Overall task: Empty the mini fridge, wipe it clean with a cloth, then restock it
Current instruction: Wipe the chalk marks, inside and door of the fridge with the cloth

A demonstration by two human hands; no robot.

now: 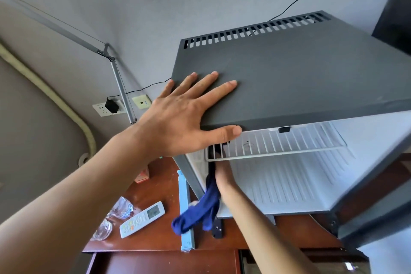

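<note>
Wiping time, by the look of it: mini fridge [289, 78] open and empty inside, nothing put back yet. Sits on the brown wooden surface [155, 184], dark grey box with a white inside. Looks heavy and stiff, yet small enough to slide or tip when pushed from inside. So held steady from above: left hand [178, 118] flat on the top near the front corner, fingers straight and spread, thumb hooked along the front edge. Good spot to press down.

Right hand [222, 176] reaches into the fridge by the left wall, just under the wire shelf [278, 144]. Fingers hidden behind the shelf front, so cannot tell for sure how the grip sits, but most likely clamped on the top of the blue cloth [200, 209]. Rest of the cloth hangs down loose out of the fridge mouth. Soft, floppy, light. Best bunched up in the palm so no loose tail drags or catches on the wires.

Wire shelf thin and bendy, maybe only resting on its rails. Gentle rubbing there.

On the surface to the left: white remote [142, 220] and two clear glasses [122, 207], well apart from the fridge. Glasses easy to break, so elbows kept away.
</note>
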